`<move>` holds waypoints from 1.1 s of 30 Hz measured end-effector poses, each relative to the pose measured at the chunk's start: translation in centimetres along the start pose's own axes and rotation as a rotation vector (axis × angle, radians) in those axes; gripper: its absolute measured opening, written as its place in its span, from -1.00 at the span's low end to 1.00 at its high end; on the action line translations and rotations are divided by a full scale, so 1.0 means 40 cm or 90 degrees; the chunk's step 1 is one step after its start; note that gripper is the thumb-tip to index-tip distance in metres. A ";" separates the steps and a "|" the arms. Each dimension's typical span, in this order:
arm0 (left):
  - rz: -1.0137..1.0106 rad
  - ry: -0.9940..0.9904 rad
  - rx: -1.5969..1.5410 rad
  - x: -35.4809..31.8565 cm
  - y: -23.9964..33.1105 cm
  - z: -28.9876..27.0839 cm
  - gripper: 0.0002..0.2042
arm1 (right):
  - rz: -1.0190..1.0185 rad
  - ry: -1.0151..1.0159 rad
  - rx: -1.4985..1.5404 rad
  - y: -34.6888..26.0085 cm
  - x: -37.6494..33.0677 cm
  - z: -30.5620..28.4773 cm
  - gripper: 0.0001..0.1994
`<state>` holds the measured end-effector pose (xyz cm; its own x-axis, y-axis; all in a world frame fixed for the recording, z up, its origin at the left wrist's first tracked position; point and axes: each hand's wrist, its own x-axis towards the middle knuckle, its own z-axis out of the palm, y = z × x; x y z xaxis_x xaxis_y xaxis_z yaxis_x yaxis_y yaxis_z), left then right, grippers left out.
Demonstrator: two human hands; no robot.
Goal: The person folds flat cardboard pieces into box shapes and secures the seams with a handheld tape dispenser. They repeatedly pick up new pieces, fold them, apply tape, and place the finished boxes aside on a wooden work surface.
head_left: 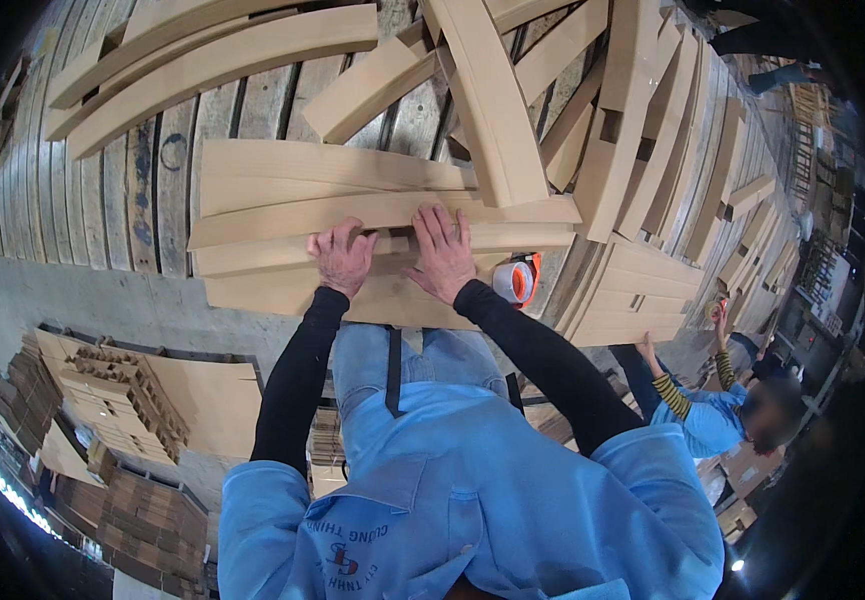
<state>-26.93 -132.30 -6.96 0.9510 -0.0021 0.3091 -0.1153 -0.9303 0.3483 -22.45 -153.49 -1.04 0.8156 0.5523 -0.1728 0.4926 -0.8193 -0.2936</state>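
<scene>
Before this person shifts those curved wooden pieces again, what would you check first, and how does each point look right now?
1. Left hand on the top curved wooden piece: ok.
2. Right hand flat on the same stack: ok.
3. Fingers clear of gaps between pieces: cannot tell.
4. Roll of tape close beside the stack: not ok.
5. Loose pieces lean across the stack's far edge: not ok.
6. Co-worker stands apart from the stack: ok.

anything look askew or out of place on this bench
Mostly the wood: one curved piece lies crosswise over the flat stack that both hands, left hand and right hand, press on. An orange and white tape roll sits wedged at the stack's edge.
</scene>
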 end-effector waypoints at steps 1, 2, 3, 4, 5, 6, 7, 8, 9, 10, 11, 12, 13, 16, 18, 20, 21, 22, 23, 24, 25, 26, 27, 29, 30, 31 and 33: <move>0.020 -0.012 -0.011 -0.006 0.006 -0.010 -0.78 | -0.021 0.016 -0.031 0.005 -0.025 0.030 -0.33; 0.021 -0.046 -0.021 0.000 0.007 -0.022 -0.77 | -0.041 0.041 -0.063 0.006 -0.029 0.041 -0.35; 0.022 -0.081 -0.031 0.006 0.010 -0.035 -0.76 | -0.065 0.046 -0.054 0.017 -0.035 0.046 -0.37; 0.024 -0.116 -0.041 0.011 0.011 -0.048 -0.74 | -0.088 0.052 -0.045 0.037 -0.043 0.049 -0.39; 0.042 -0.164 -0.055 0.030 0.015 -0.077 -0.71 | -0.112 0.059 -0.034 0.046 -0.045 0.048 -0.41; 0.067 -0.214 -0.076 0.062 0.022 -0.107 -0.67 | -0.124 0.067 -0.011 0.049 -0.048 0.050 -0.44; 0.092 -0.264 -0.097 0.095 0.028 -0.134 -0.63 | -0.136 0.075 0.012 0.051 -0.052 0.052 -0.46; 0.104 -0.299 -0.067 0.135 0.036 -0.152 -0.60 | -0.151 0.084 0.033 0.061 -0.052 0.050 -0.49; 0.113 -0.335 -0.038 0.174 0.042 -0.166 -0.56 | -0.154 0.098 0.026 0.060 -0.051 0.047 -0.56; 0.124 -0.372 -0.007 0.194 0.048 -0.165 -0.53 | -0.156 0.112 0.020 0.056 -0.047 0.048 -0.63; 0.123 -0.401 -0.009 0.187 0.045 -0.153 -0.54 | -0.160 0.127 0.013 0.048 -0.047 0.045 -0.69; 0.128 -0.427 -0.009 0.170 0.035 -0.129 -0.54 | -0.163 0.118 0.017 0.048 -0.054 0.050 -0.70; 0.133 -0.453 -0.008 0.151 0.027 -0.111 -0.54 | -0.164 0.110 0.021 0.047 -0.064 0.057 -0.70; 0.195 -0.488 -0.019 0.057 0.013 -0.120 -0.53 | -0.148 0.029 0.059 0.042 -0.130 0.068 -0.62; 0.185 -0.439 -0.019 -0.001 0.020 -0.119 -0.57 | -0.062 0.053 0.136 0.026 -0.180 0.034 -0.57; 0.165 -0.423 -0.011 -0.021 0.037 -0.125 -0.57 | 0.107 0.158 0.258 0.000 -0.269 -0.033 -0.56; 0.157 -0.414 -0.015 -0.013 0.043 -0.125 -0.57 | 0.238 0.213 0.265 0.004 -0.324 -0.026 -0.54; 0.133 -0.419 -0.024 -0.009 0.052 -0.133 -0.60 | 0.370 0.267 0.269 0.017 -0.378 -0.008 -0.52; 0.105 -0.420 -0.029 -0.002 0.062 -0.144 -0.63 | 0.478 0.340 0.292 0.042 -0.419 0.007 -0.47; 0.083 -0.419 -0.037 0.009 0.071 -0.148 -0.65 | 0.590 0.417 0.310 0.061 -0.447 0.011 -0.42; 0.079 -0.411 -0.031 0.017 0.075 -0.150 -0.66 | 0.680 0.435 0.365 0.084 -0.463 0.023 -0.42; 0.076 -0.404 -0.027 0.018 0.078 -0.151 -0.67 | 0.773 0.452 0.420 0.113 -0.468 0.033 -0.43; 0.070 -0.401 -0.021 0.006 0.082 -0.158 -0.67 | 0.866 0.464 0.478 0.128 -0.466 0.033 -0.43; 0.094 -0.421 -0.006 -0.009 0.094 -0.143 -0.68 | 0.854 0.353 0.580 0.161 -0.420 0.023 -0.43; 0.109 -0.426 0.006 -0.005 0.096 -0.135 -0.68 | 0.842 0.301 0.634 0.171 -0.394 0.020 -0.42; 0.115 -0.428 0.007 -0.005 0.100 -0.136 -0.67 | 0.858 0.293 0.674 0.181 -0.398 0.039 -0.44; 0.108 -0.410 -0.005 -0.012 0.109 -0.135 -0.66 | 0.875 0.272 0.759 0.206 -0.408 0.092 -0.47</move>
<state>-29.44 -134.36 -0.80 0.9005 -0.3696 -0.2293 -0.2786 -0.8950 0.3484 -32.80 -168.68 -4.10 0.5108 -0.5425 -0.6669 -0.7819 0.0292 -0.6227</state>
